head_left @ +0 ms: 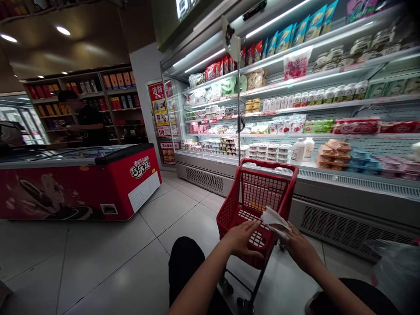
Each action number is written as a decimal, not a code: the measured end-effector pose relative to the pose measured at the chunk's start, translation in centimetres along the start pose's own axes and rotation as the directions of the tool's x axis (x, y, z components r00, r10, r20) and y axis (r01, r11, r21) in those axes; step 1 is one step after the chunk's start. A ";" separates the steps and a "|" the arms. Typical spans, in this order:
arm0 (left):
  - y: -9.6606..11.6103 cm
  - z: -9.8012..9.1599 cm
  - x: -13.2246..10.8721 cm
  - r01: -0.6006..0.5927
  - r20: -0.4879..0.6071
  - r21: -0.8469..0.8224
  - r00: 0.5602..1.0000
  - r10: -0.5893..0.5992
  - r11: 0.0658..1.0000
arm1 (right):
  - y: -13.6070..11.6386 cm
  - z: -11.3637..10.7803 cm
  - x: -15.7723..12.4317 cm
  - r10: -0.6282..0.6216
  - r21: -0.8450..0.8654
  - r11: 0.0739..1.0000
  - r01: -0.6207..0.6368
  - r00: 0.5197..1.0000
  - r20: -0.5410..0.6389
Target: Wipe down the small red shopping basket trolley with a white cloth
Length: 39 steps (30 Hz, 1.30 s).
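Note:
A small red shopping cart (229, 215) stands on the floor between my knees, its basket tilted toward me. My left hand (242, 239) is at the near edge of the basket, fingers stretched out and slightly apart, with nothing in it. Whether it touches the rim, I cannot tell. On the cart's right side, my right hand (299, 246) is closed on a crumpled white tissue (274, 219), which sticks out past the fingertips over the basket. Part of that hand's grip is hidden behind its back. Something yellow (258, 206) shows through the basket's mesh.
Behind the cart runs an open refrigerated shelf (210, 176) stocked with tubs, bottles and bags. A red chest freezer (144, 188) is at left, with a person (90, 118) behind it. A translucent plastic bag (398, 271) lies at lower right.

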<state>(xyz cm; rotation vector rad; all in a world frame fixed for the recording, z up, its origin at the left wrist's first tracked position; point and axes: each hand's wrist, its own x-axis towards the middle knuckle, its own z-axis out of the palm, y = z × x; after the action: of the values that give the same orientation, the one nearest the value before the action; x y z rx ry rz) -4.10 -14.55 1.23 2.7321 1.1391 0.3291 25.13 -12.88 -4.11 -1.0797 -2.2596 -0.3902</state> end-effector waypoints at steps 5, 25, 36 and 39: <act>-4.2 -2.8 -0.4 -0.015 -0.003 0.193 1.000 0.016 0.981 | -2.6 -1.5 -1.0 0.092 -0.072 0.993 -0.092 0.996 -0.001; 1.5 3.6 3.6 0.328 -0.332 0.158 0.906 -0.263 0.931 | -5.9 -0.8 -4.5 0.138 -0.191 0.970 -0.147 0.989 -0.061; -2.5 0.5 1.0 0.010 -0.235 0.312 0.970 0.067 0.950 | -1.8 1.0 -4.6 0.498 -0.100 0.861 -0.499 0.866 -0.039; -2.9 1.3 1.1 0.043 -0.261 0.340 0.964 0.050 0.939 | -3.4 1.6 -3.4 0.447 -0.055 0.892 -0.448 0.894 -0.031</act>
<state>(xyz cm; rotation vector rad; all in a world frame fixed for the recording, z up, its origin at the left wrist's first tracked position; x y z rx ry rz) -5.01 -11.85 -0.55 3.0629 1.3749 0.5617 23.53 -16.26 -7.54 -1.5743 -1.9107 -0.2717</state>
